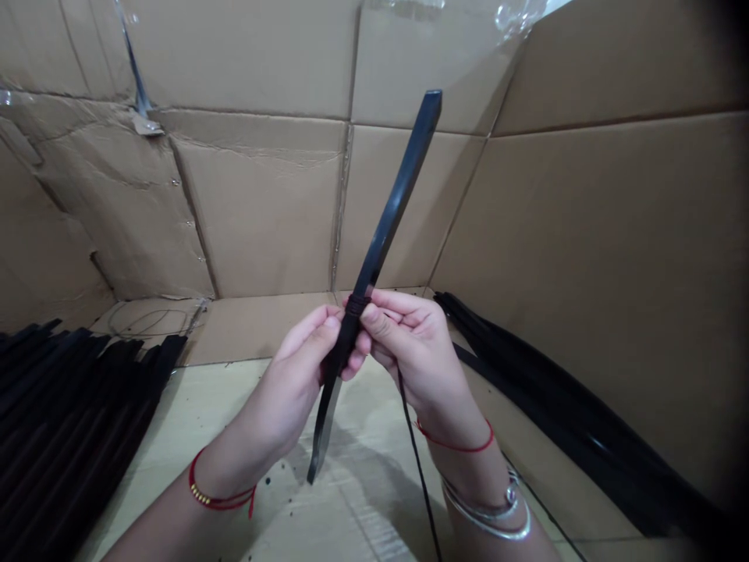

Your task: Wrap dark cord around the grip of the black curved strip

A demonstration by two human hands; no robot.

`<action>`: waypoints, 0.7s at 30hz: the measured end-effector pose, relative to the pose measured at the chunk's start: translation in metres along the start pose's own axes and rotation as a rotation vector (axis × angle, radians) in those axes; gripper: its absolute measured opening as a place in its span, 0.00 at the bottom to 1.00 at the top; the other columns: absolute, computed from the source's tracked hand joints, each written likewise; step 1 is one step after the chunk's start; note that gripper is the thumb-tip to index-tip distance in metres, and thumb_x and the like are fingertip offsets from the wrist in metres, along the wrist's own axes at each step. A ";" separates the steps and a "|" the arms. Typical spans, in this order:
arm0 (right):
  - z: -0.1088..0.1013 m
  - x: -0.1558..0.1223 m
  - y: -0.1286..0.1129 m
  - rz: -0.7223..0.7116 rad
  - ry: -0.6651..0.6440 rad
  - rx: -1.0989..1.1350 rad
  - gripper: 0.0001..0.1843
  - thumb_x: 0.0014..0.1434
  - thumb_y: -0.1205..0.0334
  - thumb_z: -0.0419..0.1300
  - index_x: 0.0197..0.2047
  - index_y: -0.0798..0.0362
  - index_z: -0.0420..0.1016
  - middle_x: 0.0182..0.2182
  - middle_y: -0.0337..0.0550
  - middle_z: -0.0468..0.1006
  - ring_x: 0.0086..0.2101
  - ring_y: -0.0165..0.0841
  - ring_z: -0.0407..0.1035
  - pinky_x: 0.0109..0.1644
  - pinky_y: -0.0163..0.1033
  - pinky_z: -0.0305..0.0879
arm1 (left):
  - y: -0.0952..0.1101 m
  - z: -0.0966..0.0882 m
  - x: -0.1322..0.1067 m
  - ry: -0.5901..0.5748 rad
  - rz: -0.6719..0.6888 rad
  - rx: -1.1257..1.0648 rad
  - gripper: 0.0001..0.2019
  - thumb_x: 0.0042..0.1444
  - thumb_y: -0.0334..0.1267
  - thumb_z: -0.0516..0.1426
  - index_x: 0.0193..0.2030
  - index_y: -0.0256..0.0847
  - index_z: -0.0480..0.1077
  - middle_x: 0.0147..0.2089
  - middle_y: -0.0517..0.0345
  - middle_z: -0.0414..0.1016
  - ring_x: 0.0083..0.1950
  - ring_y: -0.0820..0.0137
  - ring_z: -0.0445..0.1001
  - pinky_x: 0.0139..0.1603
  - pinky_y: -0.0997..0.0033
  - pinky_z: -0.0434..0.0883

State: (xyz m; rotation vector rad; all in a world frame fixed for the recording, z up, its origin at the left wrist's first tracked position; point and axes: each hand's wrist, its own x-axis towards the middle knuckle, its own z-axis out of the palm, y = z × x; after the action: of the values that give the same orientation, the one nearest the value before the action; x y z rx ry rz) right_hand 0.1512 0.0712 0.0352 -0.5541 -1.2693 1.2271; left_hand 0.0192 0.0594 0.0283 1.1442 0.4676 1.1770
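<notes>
A long flat black strip stands tilted in the middle of the view, its top leaning right. My left hand pinches the strip near its lower third, fingers closed round it. My right hand grips the same spot from the right, fingers pressed on a dark cord wound round the strip. A thin black cord tail hangs down below my right hand. The strip's lower tip points at the floor.
A pile of similar black strips lies at the left. More long black pieces lie along the cardboard wall at the right. Cardboard sheets line the back and sides. The floor is pale board.
</notes>
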 end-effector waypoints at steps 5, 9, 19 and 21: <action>0.004 -0.002 -0.002 -0.002 -0.012 -0.038 0.11 0.56 0.59 0.67 0.29 0.60 0.77 0.16 0.34 0.67 0.16 0.19 0.55 0.22 0.29 0.66 | 0.005 -0.005 -0.005 0.035 0.244 0.389 0.07 0.67 0.43 0.50 0.48 0.46 0.58 0.35 0.60 0.73 0.39 0.72 0.73 0.42 0.73 0.70; 0.008 -0.004 -0.003 -0.005 -0.037 -0.054 0.12 0.59 0.59 0.65 0.29 0.59 0.75 0.15 0.34 0.67 0.15 0.22 0.59 0.22 0.33 0.66 | 0.005 -0.007 -0.007 -0.011 0.354 0.472 0.07 0.68 0.41 0.49 0.51 0.51 0.56 0.30 0.63 0.71 0.31 0.73 0.72 0.33 0.74 0.71; 0.010 -0.008 -0.006 0.018 -0.175 -0.015 0.12 0.62 0.62 0.61 0.28 0.58 0.72 0.15 0.36 0.69 0.16 0.27 0.68 0.20 0.30 0.65 | 0.005 -0.009 -0.009 -0.067 0.237 0.314 0.06 0.67 0.44 0.49 0.48 0.50 0.58 0.25 0.64 0.71 0.25 0.73 0.71 0.25 0.77 0.72; 0.012 -0.009 -0.007 0.024 -0.166 -0.028 0.13 0.62 0.62 0.61 0.27 0.58 0.71 0.14 0.36 0.69 0.16 0.27 0.68 0.19 0.29 0.63 | 0.003 -0.009 -0.009 -0.062 0.247 0.274 0.05 0.67 0.44 0.49 0.47 0.49 0.58 0.25 0.65 0.70 0.24 0.74 0.71 0.23 0.78 0.71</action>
State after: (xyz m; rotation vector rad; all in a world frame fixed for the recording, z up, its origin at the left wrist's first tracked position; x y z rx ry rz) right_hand 0.1448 0.0572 0.0406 -0.4964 -1.4244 1.2988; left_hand 0.0071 0.0552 0.0252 1.5037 0.4584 1.3130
